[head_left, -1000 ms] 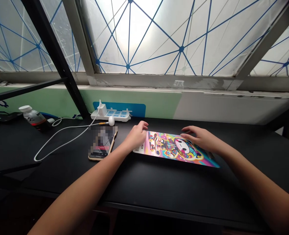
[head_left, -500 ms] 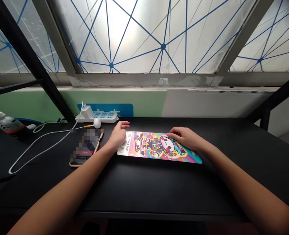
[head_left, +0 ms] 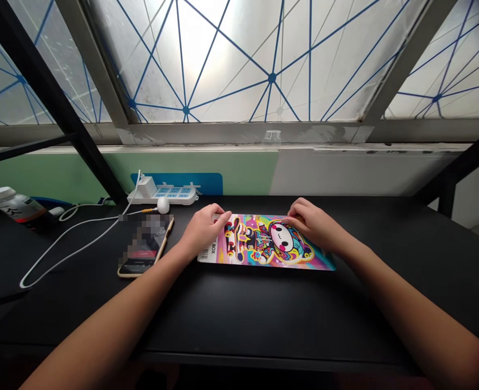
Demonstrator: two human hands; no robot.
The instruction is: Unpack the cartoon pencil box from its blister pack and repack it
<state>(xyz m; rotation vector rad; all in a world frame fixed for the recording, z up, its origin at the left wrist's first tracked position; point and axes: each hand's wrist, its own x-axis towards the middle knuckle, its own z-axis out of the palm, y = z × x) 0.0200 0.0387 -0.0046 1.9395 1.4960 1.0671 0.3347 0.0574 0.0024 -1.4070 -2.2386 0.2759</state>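
Note:
A colourful pencil box point(head_left: 259, 244) lies flat on the black desk, printed with a cartoon figure on a skateboard and a white label with a barcode at its left end. My left hand point(head_left: 207, 227) grips the far left corner, thumb over the top face and fingers behind the far edge. It covers part of the label's lettering. On the far right edge my right hand point(head_left: 312, 221) holds the box, its thumb on the top face and its fingers curled behind. The fingertips of both hands are partly hidden.
Left of the box lies a phone point(head_left: 137, 266), its screen pixelated. Behind it, a white power strip point(head_left: 178, 196) carries a plug with a white cable point(head_left: 56, 238). A white-capped bottle point(head_left: 20, 208) lies tilted at far left. Black metal posts point(head_left: 101, 168) frame the desk before a window.
My left hand has moved from the box's left end onto its far left corner, its thumb now over the top face. My right hand has shifted slightly toward the far edge.

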